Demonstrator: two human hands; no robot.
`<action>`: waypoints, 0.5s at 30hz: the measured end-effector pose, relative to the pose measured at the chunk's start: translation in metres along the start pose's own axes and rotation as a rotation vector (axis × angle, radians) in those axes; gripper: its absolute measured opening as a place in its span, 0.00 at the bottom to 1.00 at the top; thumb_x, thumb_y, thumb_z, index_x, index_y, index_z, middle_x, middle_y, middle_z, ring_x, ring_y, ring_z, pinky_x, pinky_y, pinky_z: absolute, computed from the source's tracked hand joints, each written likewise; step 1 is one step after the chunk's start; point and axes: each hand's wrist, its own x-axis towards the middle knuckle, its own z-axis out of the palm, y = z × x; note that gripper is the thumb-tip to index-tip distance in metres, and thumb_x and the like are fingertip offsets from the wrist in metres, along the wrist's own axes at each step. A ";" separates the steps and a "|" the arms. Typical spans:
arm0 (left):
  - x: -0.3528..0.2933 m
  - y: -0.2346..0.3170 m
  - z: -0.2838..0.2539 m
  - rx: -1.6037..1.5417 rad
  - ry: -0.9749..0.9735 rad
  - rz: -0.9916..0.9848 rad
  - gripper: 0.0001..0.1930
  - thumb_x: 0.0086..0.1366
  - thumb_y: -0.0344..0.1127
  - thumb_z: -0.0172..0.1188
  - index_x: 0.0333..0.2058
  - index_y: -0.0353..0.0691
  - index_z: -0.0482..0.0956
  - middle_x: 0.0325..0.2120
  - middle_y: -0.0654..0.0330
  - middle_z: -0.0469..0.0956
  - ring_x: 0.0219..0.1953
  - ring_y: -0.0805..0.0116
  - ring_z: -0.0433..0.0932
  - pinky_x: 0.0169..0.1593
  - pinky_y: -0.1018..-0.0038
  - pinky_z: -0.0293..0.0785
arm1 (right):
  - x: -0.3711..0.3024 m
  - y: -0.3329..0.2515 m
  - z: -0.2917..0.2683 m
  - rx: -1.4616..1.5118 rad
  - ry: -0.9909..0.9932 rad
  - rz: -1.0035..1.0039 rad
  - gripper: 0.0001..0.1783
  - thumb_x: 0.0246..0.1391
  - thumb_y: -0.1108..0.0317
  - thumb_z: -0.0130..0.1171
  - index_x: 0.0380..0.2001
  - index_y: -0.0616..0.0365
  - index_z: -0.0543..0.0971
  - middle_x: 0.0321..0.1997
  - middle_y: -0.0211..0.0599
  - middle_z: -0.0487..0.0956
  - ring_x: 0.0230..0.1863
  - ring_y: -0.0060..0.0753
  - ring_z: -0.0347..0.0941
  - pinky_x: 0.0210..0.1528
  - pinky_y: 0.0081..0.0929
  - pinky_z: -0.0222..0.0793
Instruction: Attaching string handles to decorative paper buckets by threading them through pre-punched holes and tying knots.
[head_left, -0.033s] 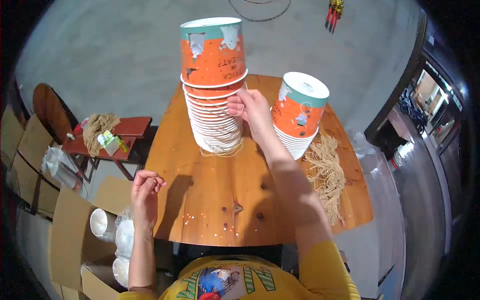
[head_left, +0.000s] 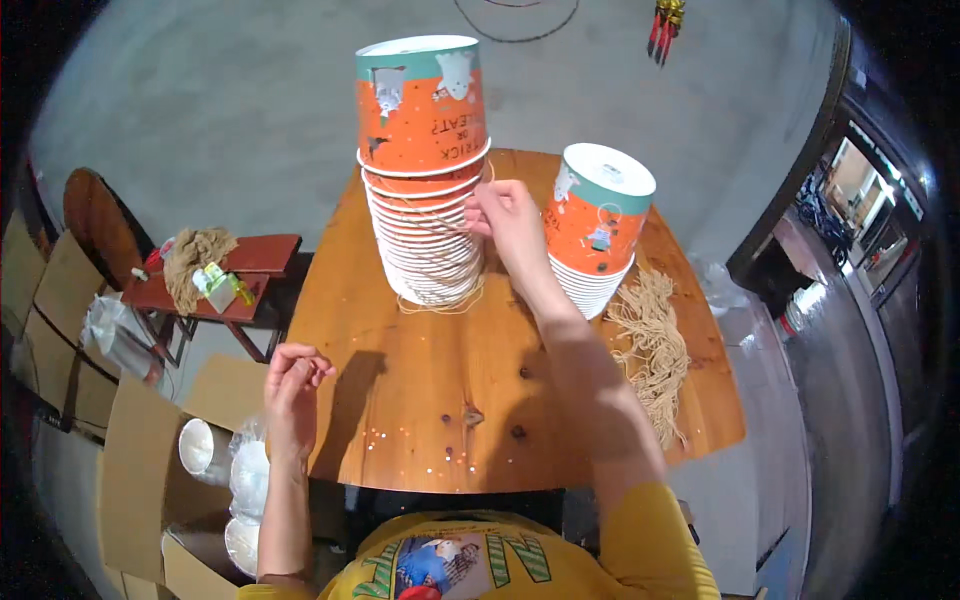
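Observation:
A tall stack of upturned paper buckets [head_left: 421,115], orange with a green band and white rims, stands on the wooden table [head_left: 400,400]. Thin beige cords [head_left: 440,302] hang in loops around the rims. My right hand [head_left: 508,222] is at the stack's right side, fingers bent and slightly apart, close to the cords; I see nothing held in it. A shorter stack of similar buckets [head_left: 598,232] stands right of that hand, and a bundle of beige cord [head_left: 652,355] lies beside it. My left hand [head_left: 293,385] hovers at the table's left edge, fingers curled in, apparently without anything.
An open cardboard box [head_left: 135,470] with white tubs [head_left: 250,480] sits below the table's left edge. Behind it, a red bench [head_left: 265,255] carries more cord [head_left: 190,270] and small packages. Folded cardboard leans at the far left.
My right hand has drawn back slightly rightward from the tall stack, and its fingers look less closed. The left hand has barely moved.

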 end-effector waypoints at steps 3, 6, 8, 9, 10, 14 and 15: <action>-0.006 -0.010 0.006 -0.008 -0.001 -0.023 0.06 0.65 0.32 0.53 0.38 0.39 0.74 0.30 0.60 0.75 0.33 0.72 0.74 0.42 0.79 0.65 | -0.020 -0.021 -0.034 -0.799 0.106 -0.558 0.12 0.55 0.68 0.58 0.40 0.62 0.73 0.38 0.41 0.76 0.37 0.37 0.75 0.40 0.32 0.70; -0.005 -0.026 0.021 0.061 0.016 -0.081 0.06 0.65 0.31 0.53 0.39 0.38 0.74 0.29 0.61 0.75 0.34 0.72 0.74 0.44 0.76 0.68 | -0.025 -0.056 -0.080 -1.328 0.306 -0.798 0.16 0.46 0.70 0.63 0.41 0.57 0.75 0.41 0.41 0.74 0.47 0.46 0.69 0.49 0.40 0.64; -0.004 -0.036 0.047 0.061 -0.080 -0.126 0.05 0.66 0.30 0.52 0.38 0.38 0.75 0.28 0.62 0.75 0.35 0.73 0.74 0.46 0.75 0.69 | -0.017 -0.056 -0.114 -1.422 0.248 -0.706 0.15 0.47 0.69 0.62 0.40 0.56 0.75 0.42 0.40 0.74 0.47 0.44 0.69 0.49 0.40 0.63; -0.004 -0.042 0.057 0.072 -0.137 -0.157 0.05 0.67 0.30 0.51 0.38 0.37 0.75 0.29 0.62 0.75 0.36 0.73 0.74 0.46 0.76 0.69 | -0.014 -0.057 -0.124 -1.342 0.222 -0.669 0.11 0.48 0.69 0.61 0.37 0.57 0.76 0.41 0.40 0.76 0.46 0.44 0.69 0.49 0.41 0.63; -0.005 -0.049 0.069 0.091 -0.158 -0.221 0.06 0.67 0.30 0.51 0.38 0.37 0.75 0.30 0.63 0.76 0.37 0.74 0.75 0.47 0.76 0.70 | -0.010 -0.059 -0.130 -1.344 0.219 -0.674 0.11 0.48 0.69 0.61 0.37 0.57 0.76 0.41 0.40 0.76 0.46 0.44 0.69 0.49 0.41 0.63; 0.004 -0.075 0.113 0.104 -0.448 -0.277 0.12 0.67 0.29 0.53 0.49 0.36 0.71 0.40 0.61 0.75 0.44 0.72 0.74 0.52 0.74 0.71 | 0.000 -0.073 -0.133 -1.155 0.145 -0.604 0.06 0.48 0.72 0.59 0.31 0.60 0.76 0.38 0.42 0.77 0.42 0.48 0.72 0.46 0.41 0.66; 0.010 -0.088 0.120 0.117 -0.518 -0.243 0.16 0.66 0.28 0.54 0.53 0.37 0.69 0.45 0.59 0.74 0.47 0.71 0.73 0.53 0.74 0.70 | 0.002 -0.076 -0.133 -1.101 0.140 -0.586 0.06 0.49 0.72 0.58 0.31 0.61 0.76 0.38 0.43 0.76 0.42 0.49 0.72 0.46 0.40 0.67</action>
